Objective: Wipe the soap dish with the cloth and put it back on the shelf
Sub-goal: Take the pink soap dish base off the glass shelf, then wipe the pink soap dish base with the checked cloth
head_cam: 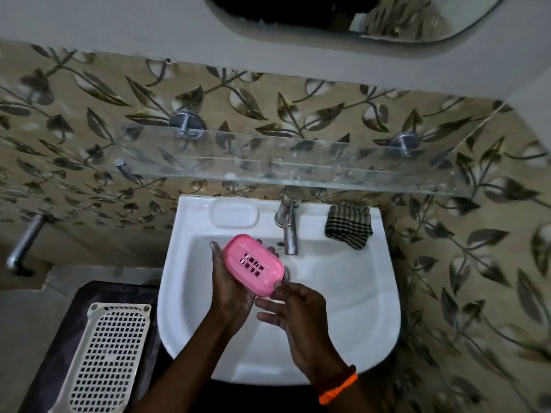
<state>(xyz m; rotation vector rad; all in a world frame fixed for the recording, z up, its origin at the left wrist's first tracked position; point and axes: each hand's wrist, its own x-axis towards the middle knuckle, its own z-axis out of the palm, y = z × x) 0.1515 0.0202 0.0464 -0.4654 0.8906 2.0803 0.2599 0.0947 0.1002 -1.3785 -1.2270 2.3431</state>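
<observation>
A pink oval soap dish [253,265] with drain slots is held over the white sink basin. My left hand [229,290] cups it from below and the left side. My right hand [290,311] touches the dish's near end with its fingertips, fingers spread. A folded dark checked cloth [348,225] lies on the sink's back right ledge, apart from both hands. The glass shelf [298,162] runs along the wall above the sink and carries nothing that I can see.
The chrome tap [288,231] stands behind the dish at the sink's [357,293] back edge. A cream perforated plastic tray [107,356] lies on a dark surface at lower left. A metal pipe fitting [25,242] juts from the left wall. A mirror [357,13] hangs above.
</observation>
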